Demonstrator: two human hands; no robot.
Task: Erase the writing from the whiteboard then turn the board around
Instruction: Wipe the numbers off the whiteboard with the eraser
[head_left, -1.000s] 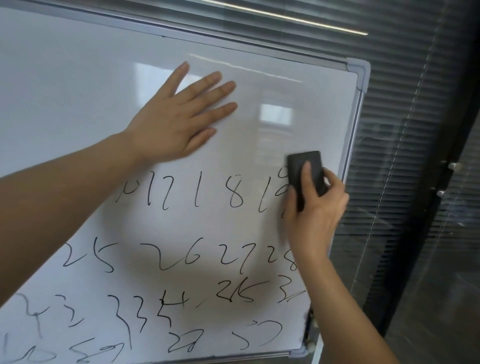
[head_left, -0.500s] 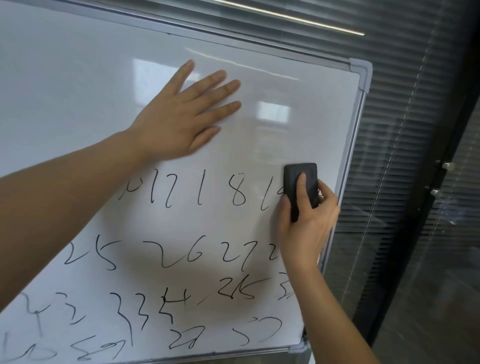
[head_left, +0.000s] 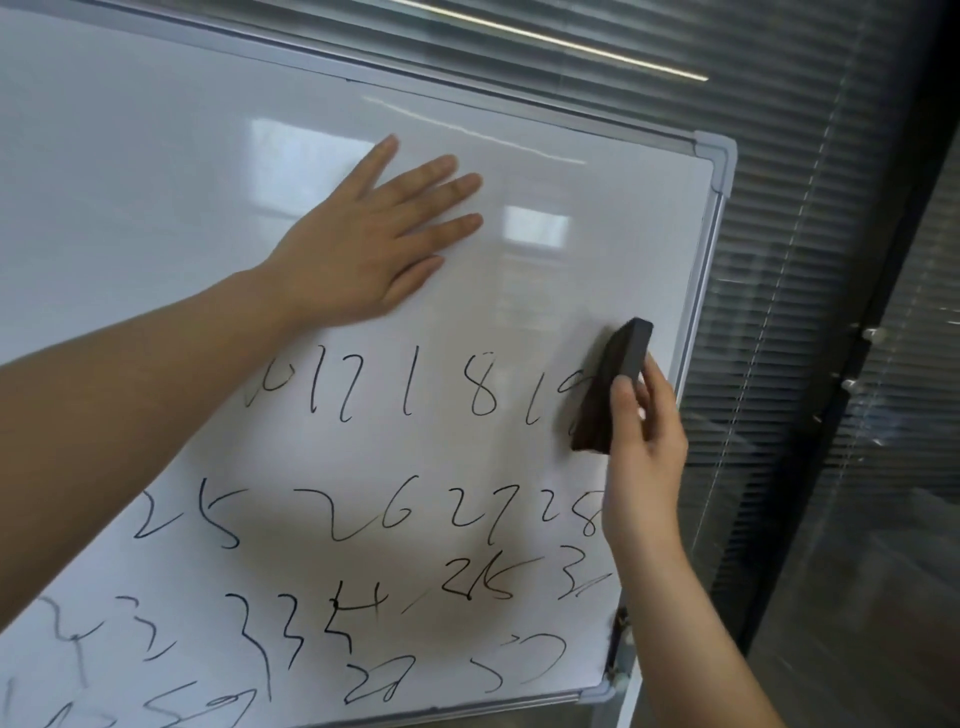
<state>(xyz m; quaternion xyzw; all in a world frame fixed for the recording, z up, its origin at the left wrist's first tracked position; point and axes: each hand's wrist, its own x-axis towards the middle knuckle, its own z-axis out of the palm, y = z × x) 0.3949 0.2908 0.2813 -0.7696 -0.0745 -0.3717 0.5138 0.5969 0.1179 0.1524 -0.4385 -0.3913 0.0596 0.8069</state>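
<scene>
A whiteboard (head_left: 156, 182) is seen mid-clean, upper area bare, approx. four rows of handwritten numbers (head_left: 395, 384) left across the lower half. The left hand (head_left: 363, 249) is laid flat on the blank area, fingers (head_left: 441, 171) straight and spread, board apparently braced. A black eraser (head_left: 613, 384) is gripped by the right hand (head_left: 644, 457) near the board's right edge, at the end of the top written row, w/ thumb and fingers curled round it. The eraser is tilted, one long edge at the surface; whether the pad is fully in contact can't be told. For a clean pass, the pad is best laid flat and drawn leftward along the row w/ even pressure, strokes overlapped, bracing kept so the board isn't swung. Blinds (head_left: 805, 260) are visible behind.
</scene>
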